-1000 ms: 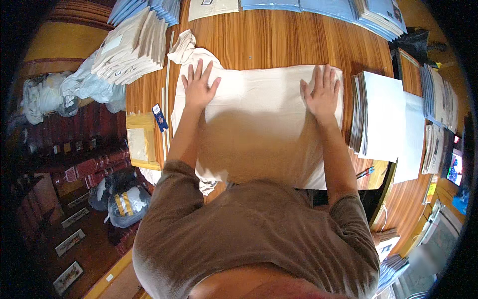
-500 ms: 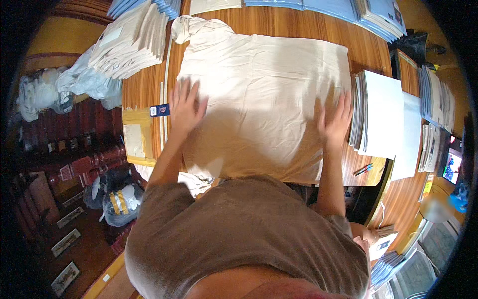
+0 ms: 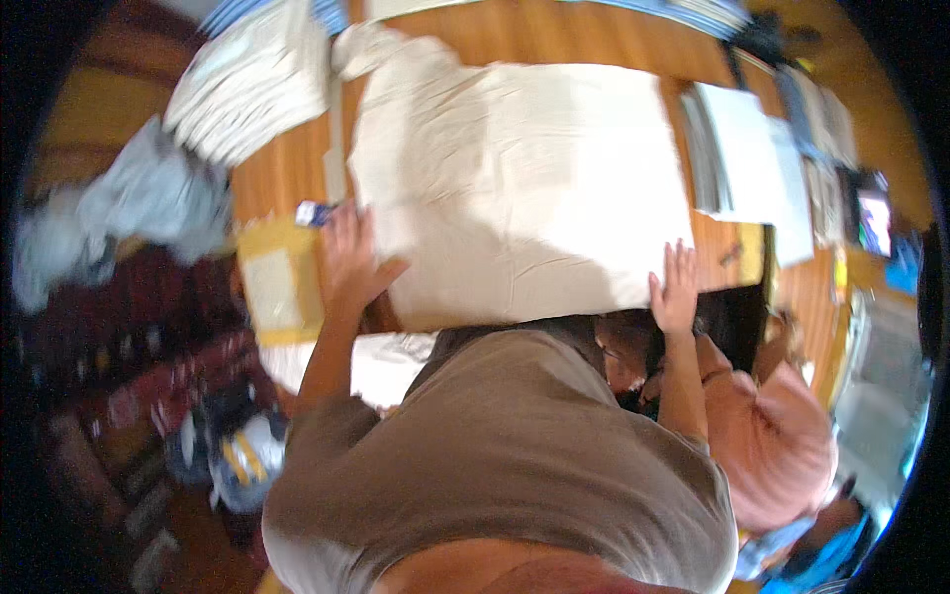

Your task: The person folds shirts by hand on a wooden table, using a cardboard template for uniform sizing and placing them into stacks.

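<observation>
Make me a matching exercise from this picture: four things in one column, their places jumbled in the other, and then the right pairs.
Things
1. Cream cloth
2. Small tag
3. White-topped stack
4. Beige stack

Places
A. At the picture's upper left
B. By the fingertips of the left hand
C. Spread across the tabletop
D. Right of the cloth

Pairs: 1-C, 2-B, 3-D, 4-A

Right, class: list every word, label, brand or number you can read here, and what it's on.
None can be read.
Blue-and-white tag near the left hand: too blurred.
Lit screen at far right: too small and blurred.
Cream cloth: no lettering visible.
</observation>
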`<action>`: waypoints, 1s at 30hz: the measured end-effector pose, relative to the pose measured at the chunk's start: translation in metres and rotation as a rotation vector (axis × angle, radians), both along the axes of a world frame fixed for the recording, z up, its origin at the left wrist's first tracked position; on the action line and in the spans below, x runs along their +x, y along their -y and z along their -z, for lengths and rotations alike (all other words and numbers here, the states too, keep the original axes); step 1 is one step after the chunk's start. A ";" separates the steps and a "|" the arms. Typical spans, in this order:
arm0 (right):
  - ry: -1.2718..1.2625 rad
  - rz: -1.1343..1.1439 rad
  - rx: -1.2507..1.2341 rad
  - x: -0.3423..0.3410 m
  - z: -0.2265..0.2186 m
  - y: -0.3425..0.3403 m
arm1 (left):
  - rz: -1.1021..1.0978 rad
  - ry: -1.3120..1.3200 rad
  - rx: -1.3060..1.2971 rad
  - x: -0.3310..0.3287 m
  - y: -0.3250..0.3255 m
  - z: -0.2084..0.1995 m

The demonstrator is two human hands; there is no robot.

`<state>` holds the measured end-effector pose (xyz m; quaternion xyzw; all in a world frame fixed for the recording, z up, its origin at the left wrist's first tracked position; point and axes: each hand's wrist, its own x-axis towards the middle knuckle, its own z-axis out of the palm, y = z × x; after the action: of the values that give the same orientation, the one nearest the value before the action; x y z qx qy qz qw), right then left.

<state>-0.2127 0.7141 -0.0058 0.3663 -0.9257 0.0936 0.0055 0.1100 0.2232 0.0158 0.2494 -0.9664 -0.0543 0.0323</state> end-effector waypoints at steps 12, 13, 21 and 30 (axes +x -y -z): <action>-0.570 0.309 -0.260 -0.199 -0.086 0.074 | -0.718 -0.073 0.333 0.005 -0.047 -0.006; -0.722 0.321 -0.116 -0.211 -0.082 0.083 | -0.757 -0.058 0.313 0.009 -0.051 -0.003; 0.124 0.406 -0.157 -0.237 -0.084 0.071 | -0.750 -0.568 0.731 0.056 -0.011 0.045; -0.179 0.203 0.041 -0.181 -0.199 0.081 | -0.603 -0.667 0.459 -0.008 -0.074 -0.029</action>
<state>-0.3938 0.6335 0.1930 0.2775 -0.9556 0.0408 0.0901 0.1021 0.2969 0.0453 0.4871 -0.7516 -0.3305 0.2977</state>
